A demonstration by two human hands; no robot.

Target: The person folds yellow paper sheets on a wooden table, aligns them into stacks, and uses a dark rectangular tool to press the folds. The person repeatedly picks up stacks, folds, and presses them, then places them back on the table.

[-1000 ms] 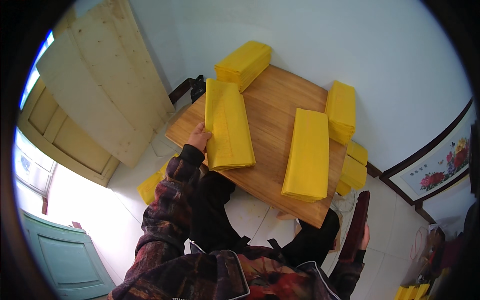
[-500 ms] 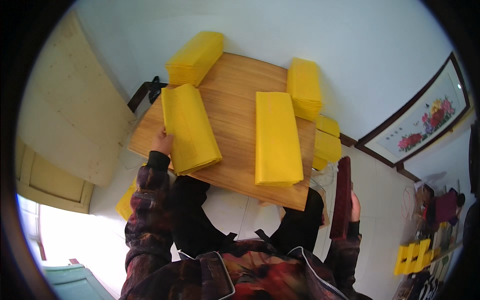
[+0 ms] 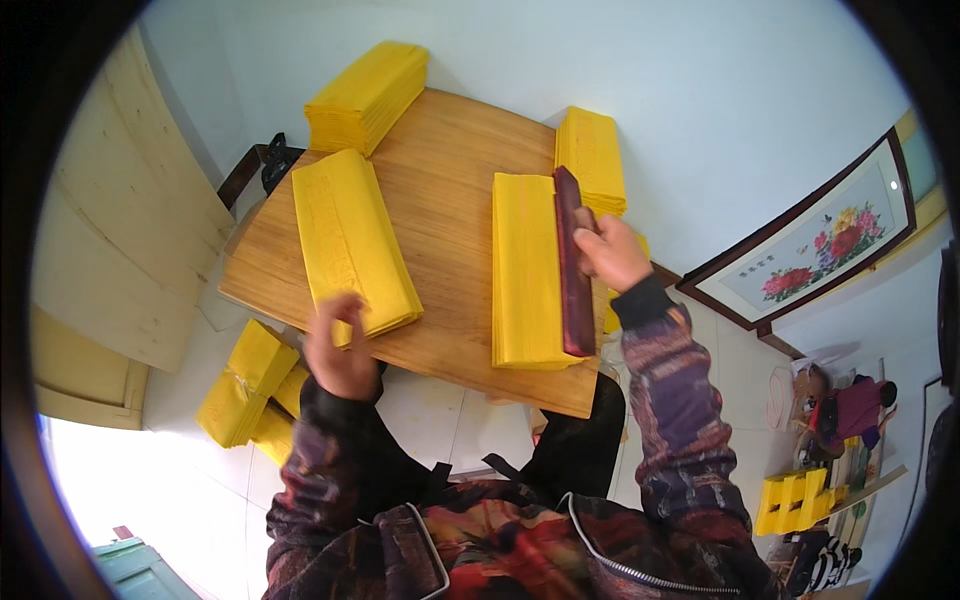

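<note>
A folded stack of yellow paper [image 3: 360, 240] lies on the left of the wooden table [image 3: 450, 150]. My left hand [image 3: 340, 350], blurred by motion, is at its near end; the fingers look loosely apart with nothing between them. On the right lies a second yellow paper stack [image 3: 520, 270]. My right hand [image 3: 610, 250] is closed on a long dark red bar [image 3: 574, 270], which stands along that stack's right edge, its length running from near to far. The bar appears to touch the stack. Part of my right hand's grip is hidden behind the bar.
Thicker yellow paper piles stand at the table's far left [image 3: 365, 95] and far right [image 3: 590, 150]. Tied yellow bundles [image 3: 240, 385] sit on the floor at left. A framed flower picture [image 3: 810, 240] leans by the right wall. My knees are beneath the near edge.
My right hand has brought the dark red bar from beside the table up to the right stack's edge. My left hand has left the left stack's side and moved nearer me.
</note>
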